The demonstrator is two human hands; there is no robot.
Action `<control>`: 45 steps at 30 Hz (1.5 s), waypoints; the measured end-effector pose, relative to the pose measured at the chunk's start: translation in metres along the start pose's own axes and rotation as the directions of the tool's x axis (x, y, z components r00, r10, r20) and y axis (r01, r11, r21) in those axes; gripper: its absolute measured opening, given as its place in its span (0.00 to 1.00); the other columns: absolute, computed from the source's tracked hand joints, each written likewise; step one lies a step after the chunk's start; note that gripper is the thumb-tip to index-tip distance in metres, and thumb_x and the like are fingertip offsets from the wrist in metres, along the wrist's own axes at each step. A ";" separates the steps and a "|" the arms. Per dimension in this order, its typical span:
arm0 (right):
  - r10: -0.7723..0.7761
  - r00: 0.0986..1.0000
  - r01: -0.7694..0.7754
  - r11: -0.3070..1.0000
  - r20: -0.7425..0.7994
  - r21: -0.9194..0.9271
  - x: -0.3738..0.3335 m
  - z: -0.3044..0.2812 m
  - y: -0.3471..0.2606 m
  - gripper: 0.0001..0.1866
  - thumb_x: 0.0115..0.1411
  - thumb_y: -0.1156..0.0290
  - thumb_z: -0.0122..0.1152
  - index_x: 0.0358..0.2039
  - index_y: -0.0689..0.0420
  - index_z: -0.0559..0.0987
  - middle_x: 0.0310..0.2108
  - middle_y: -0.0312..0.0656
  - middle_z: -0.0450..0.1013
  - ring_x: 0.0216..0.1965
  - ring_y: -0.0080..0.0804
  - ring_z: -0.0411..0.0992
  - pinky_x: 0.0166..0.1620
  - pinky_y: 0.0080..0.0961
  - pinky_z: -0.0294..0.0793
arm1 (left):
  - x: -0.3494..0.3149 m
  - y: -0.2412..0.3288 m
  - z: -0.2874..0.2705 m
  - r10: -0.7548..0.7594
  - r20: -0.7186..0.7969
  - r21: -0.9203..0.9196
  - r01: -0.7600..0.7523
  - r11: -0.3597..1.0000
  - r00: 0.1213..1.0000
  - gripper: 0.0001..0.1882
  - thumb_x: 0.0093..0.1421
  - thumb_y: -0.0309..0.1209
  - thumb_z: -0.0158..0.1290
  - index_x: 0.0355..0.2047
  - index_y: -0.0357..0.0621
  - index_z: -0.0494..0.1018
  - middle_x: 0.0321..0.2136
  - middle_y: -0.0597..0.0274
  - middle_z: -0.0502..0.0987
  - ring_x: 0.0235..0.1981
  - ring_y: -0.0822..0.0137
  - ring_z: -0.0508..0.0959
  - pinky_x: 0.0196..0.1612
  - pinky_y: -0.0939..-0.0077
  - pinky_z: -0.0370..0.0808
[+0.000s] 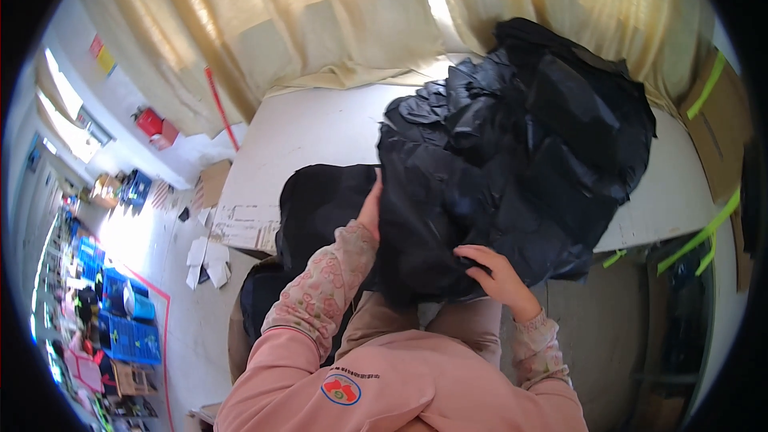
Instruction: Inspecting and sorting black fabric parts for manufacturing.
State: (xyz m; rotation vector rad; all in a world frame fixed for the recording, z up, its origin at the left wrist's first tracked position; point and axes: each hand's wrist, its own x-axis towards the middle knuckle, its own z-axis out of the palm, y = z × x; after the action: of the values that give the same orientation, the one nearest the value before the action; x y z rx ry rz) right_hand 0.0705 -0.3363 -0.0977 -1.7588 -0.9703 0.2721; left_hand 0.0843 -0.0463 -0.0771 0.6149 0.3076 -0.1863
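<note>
A large heap of crumpled, shiny black sheet material [512, 168], thin like fabric or film, covers the right part of the table and hangs over its front edge. Beside it on the left lies a flatter, matte black piece [324, 192] with a rounded corner. My left hand [370, 210] is open, fingers straight, set edge-on where the heap meets the flat piece. At the heap's front right, my right hand [498, 278] rests on the black material, its thumb and forefinger apart. Some of its fingertips are hard to make out against the black.
A white table [320, 124] with a worn left corner stands before me, backed by cream curtains [336, 24]. More black material [260, 296] sits lower left. Cardboard [712, 128] with yellow-green strips stands right. Blue crates [128, 336] and paper scraps [206, 260] lie on the left floor.
</note>
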 end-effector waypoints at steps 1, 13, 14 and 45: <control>-0.038 0.998 0.038 0.999 0.046 0.017 0.002 0.007 0.003 0.27 0.52 0.82 0.58 0.54 0.52 0.73 0.52 0.48 0.70 0.55 0.44 0.68 0.55 0.30 0.67 | -0.019 0.005 0.017 -0.024 -0.094 0.068 0.030 0.997 0.995 0.38 0.61 0.62 0.41 0.56 0.43 0.67 0.52 0.56 0.73 0.53 0.58 0.72 0.59 0.63 0.66; 0.033 0.952 -0.106 0.969 -0.303 -0.225 0.035 0.017 -0.026 0.17 0.62 0.80 0.50 0.51 0.71 0.70 0.45 0.55 0.74 0.47 0.37 0.71 0.53 0.27 0.65 | -0.055 -0.012 0.036 -0.007 0.507 0.226 -0.126 0.966 0.862 0.41 0.57 0.61 0.49 0.65 0.56 0.54 0.61 0.64 0.62 0.61 0.62 0.60 0.61 0.56 0.58; 0.025 0.968 -0.079 0.974 -0.248 -0.212 0.040 0.010 -0.027 0.16 0.62 0.81 0.48 0.51 0.71 0.70 0.47 0.54 0.73 0.47 0.36 0.71 0.53 0.26 0.65 | -0.063 0.000 0.037 0.024 0.526 0.218 -0.162 0.962 0.850 0.43 0.55 0.62 0.51 0.66 0.60 0.52 0.61 0.65 0.61 0.61 0.61 0.59 0.60 0.53 0.59; -0.574 0.733 0.371 0.788 -0.366 -0.492 0.159 -0.064 -0.129 0.15 0.59 0.75 0.49 0.46 0.65 0.75 0.45 0.47 0.74 0.48 0.38 0.72 0.55 0.33 0.67 | -0.109 0.053 0.083 -0.292 0.674 0.732 -0.557 0.394 0.679 0.25 0.51 0.36 0.65 0.43 0.29 0.74 0.41 0.53 0.80 0.43 0.66 0.76 0.48 0.69 0.73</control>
State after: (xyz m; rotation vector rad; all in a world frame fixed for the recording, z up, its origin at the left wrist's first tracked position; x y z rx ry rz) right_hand 0.1492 -0.2520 0.0830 -1.7095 -1.0955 -0.7430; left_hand 0.0148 -0.0446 0.0525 1.6474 -0.7701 -0.4245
